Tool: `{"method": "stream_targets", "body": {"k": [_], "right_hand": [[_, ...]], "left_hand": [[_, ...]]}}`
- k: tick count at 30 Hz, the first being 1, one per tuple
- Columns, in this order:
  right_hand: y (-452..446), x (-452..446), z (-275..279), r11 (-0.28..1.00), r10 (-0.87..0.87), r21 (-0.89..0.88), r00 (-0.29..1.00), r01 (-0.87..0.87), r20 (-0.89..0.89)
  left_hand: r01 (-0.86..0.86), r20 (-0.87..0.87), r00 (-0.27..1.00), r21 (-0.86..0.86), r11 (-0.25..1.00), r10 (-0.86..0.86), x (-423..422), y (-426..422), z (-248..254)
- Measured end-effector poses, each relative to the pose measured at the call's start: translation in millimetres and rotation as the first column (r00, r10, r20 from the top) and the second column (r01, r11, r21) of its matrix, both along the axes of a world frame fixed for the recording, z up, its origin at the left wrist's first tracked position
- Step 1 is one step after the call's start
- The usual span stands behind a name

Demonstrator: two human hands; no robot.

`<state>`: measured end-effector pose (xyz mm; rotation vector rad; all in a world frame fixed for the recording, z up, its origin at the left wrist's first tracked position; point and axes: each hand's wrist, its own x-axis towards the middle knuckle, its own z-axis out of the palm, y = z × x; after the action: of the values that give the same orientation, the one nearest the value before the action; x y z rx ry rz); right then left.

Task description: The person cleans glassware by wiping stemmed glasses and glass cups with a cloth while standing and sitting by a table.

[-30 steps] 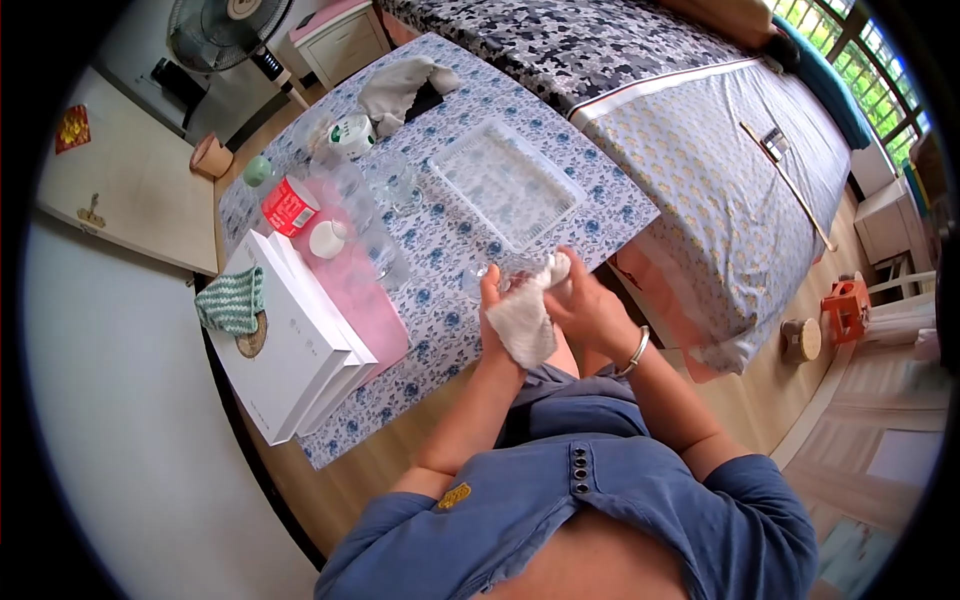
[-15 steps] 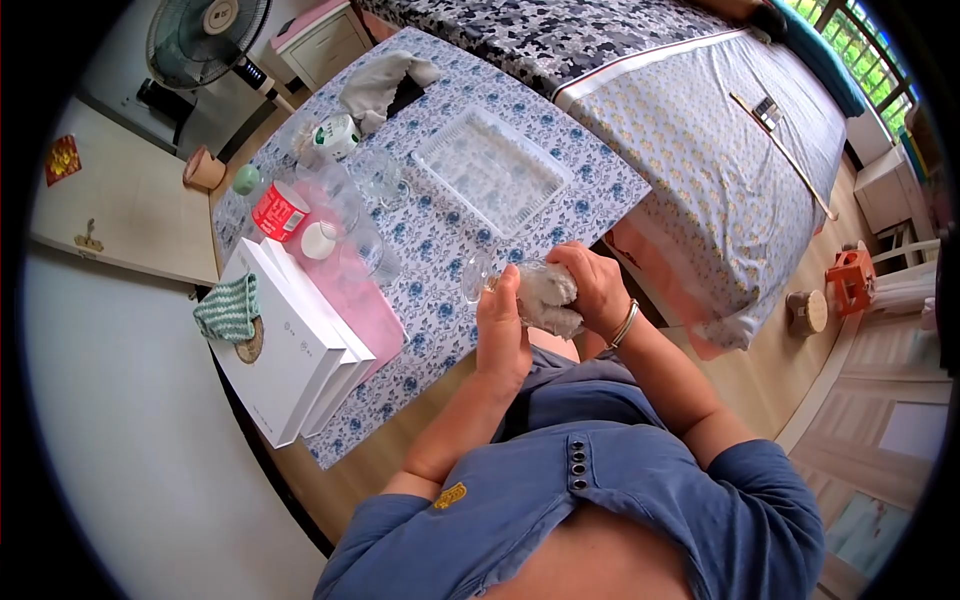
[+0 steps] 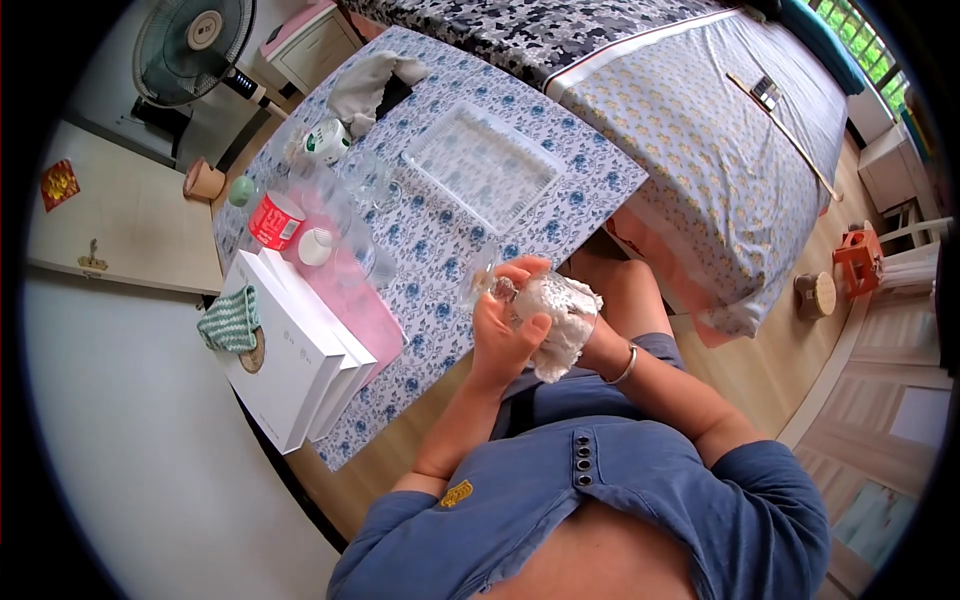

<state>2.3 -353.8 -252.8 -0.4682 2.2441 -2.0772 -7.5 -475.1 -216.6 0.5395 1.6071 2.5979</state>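
Above the near table edge, my left hand is closed around the stem and bowl of a clear stemmed glass. The foot of the stemmed glass points left, over the table. A crumpled white cloth covers the bowl end. My right hand, with a bracelet at the wrist, holds the cloth from behind; its fingers are mostly hidden by it. Beyond the hands, a clear plastic tray with ribbed walls lies on the flowered tablecloth.
Left on the table stand several clear glasses, a red-labelled tub, a green-and-white container and white boxes topped by a knitted green piece. A grey-white cloth lies at the back. A bed stands right.
The cloth has shifted to wrap over the glass's bowl and now hangs lower. My right hand has gone from on top of it to behind it. My left thumb now presses the cloth.
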Motion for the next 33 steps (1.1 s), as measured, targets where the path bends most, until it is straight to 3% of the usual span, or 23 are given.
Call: {"method": "stream_targets", "body": {"k": [2,3,4,5,6,8,10,12,13,14,16,18,20,21,22,23,24,26,27,28,30,32,33], "right_hand": [[11,-2,1,0.999,-0.005,0.033,0.999,0.004,0.044],[19,-4,6,0.997,-0.081,0.020,0.993,0.079,0.088],[24,-6,16,0.988,-0.154,0.010,0.979,0.154,0.133],[26,-6,27,0.943,-0.238,0.207,0.962,0.261,-0.132],[32,-11,27,0.910,-0.153,0.300,0.905,0.286,-0.397],[31,-12,30,0.875,-0.057,0.393,0.866,0.283,-0.497],[23,-8,27,0.876,-0.084,0.382,0.872,0.295,-0.482],[15,-5,21,0.945,-0.245,0.166,0.946,0.282,-0.212],[12,-2,26,0.958,-0.236,0.150,0.970,0.243,-0.060],[9,-2,16,0.987,-0.159,0.002,0.986,0.159,0.056],[1,-3,9,0.938,0.039,-0.341,0.956,0.065,0.290],[-1,-1,18,0.915,0.076,-0.398,0.940,0.067,0.332],[7,-3,7,0.973,-0.007,-0.226,0.991,0.037,0.134],[13,-3,13,0.974,-0.015,-0.225,0.992,0.043,0.127],[20,-3,25,0.994,-0.105,-0.038,0.994,0.107,0.036],[26,-4,33,0.972,-0.176,0.143,0.982,0.184,-0.071],[33,-9,36,0.948,-0.190,0.194,0.939,0.251,-0.287],[42,-12,46,0.848,-0.031,0.447,0.868,0.285,-0.495],[38,-11,48,0.880,-0.062,0.373,0.851,0.293,-0.522],[35,-10,43,0.881,-0.071,0.375,0.863,0.290,-0.501],[25,-5,34,0.923,-0.212,0.236,0.914,0.304,-0.346],[17,-1,29,0.955,-0.245,0.157,0.968,0.250,-0.050],[9,1,3,0.982,-0.180,-0.038,0.975,0.187,0.131]], "left_hand": [[0.074,0.158,0.983,0.150,0.986,-0.098,4,1,7],[0.077,0.155,0.983,0.147,0.986,-0.100,5,1,11],[0.052,0.358,0.925,0.202,0.978,-0.124,6,0,16],[0.015,0.544,0.825,0.250,0.968,-0.154,6,-1,18],[0.016,0.544,0.825,0.249,0.968,-0.154,5,-1,16],[-0.115,0.786,0.595,0.292,0.950,-0.170,4,-2,11],[-0.186,0.794,0.600,0.262,0.947,-0.102,4,2,13],[-0.199,0.687,0.726,0.170,0.965,0.029,6,2,14],[-0.199,0.638,0.770,0.196,0.960,0.030,8,2,17],[-0.195,0.635,0.772,0.193,0.962,0.029,10,2,18],[-0.037,0.332,0.943,0.216,0.976,-0.038,11,2,20],[0.029,0.269,0.960,0.195,0.980,-0.082,10,-1,17],[0.084,0.238,0.961,0.227,0.970,-0.139,8,-3,13],[0.101,0.292,0.940,0.247,0.964,-0.174,8,-4,15],[0.110,0.284,0.942,0.248,0.963,-0.181,8,-3,18],[0.081,0.429,0.881,0.275,0.958,-0.198,8,-2,21],[0.045,0.564,0.798,0.297,0.954,-0.213,8,-2,23],[-0.004,0.636,0.730,0.372,0.928,-0.251,7,-1,18],[-0.068,0.711,0.675,0.327,0.943,-0.198,7,0,17],[-0.127,0.777,0.614,0.275,0.953,-0.142,6,1,17],[-0.123,0.739,0.665,0.248,0.961,-0.105,5,3,21],[-0.114,0.611,0.791,0.173,0.978,-0.016,7,4,23],[-0.092,0.554,0.832,0.183,0.979,-0.026,8,4,28]]}}
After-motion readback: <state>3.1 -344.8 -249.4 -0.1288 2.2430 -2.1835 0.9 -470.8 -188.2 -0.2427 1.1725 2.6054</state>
